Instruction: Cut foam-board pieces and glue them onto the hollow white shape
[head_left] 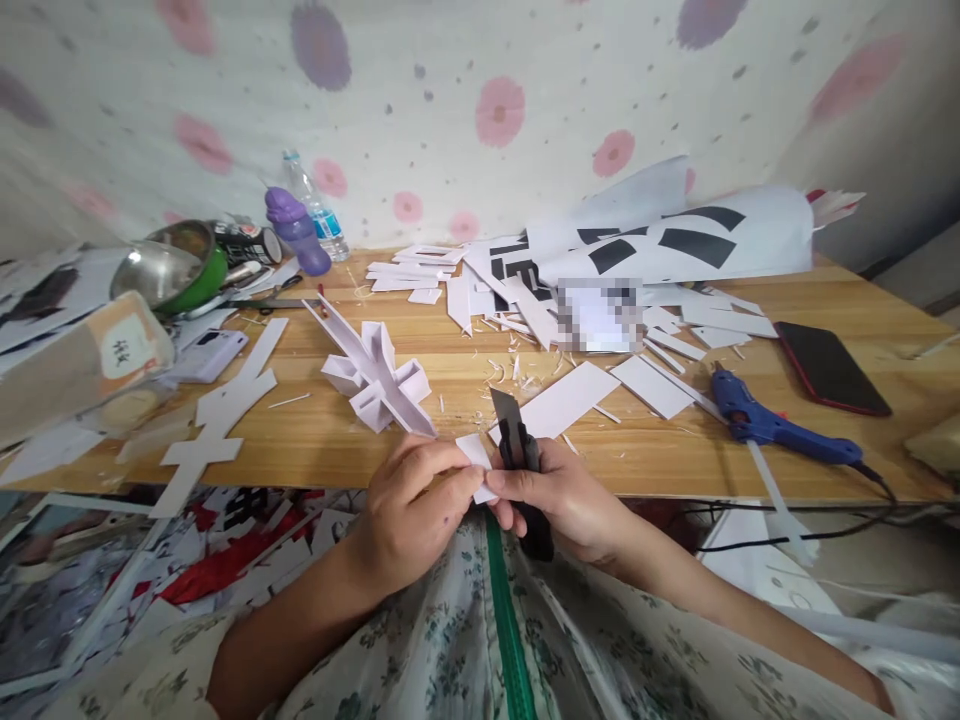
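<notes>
My left hand and my right hand meet at the table's front edge, both pinching a small white foam-board piece. A black utility knife also sits in my right hand, its blade pointing up and away. Just beyond my hands stands a white foam-board model made of crossed strips. A white rectangular strip lies flat to its right.
A blue glue gun lies right, its cord running off the edge. A black phone is farther right. Printed sheets and offcuts pile at the back. A metal bowl, purple bottle, scissors sit left.
</notes>
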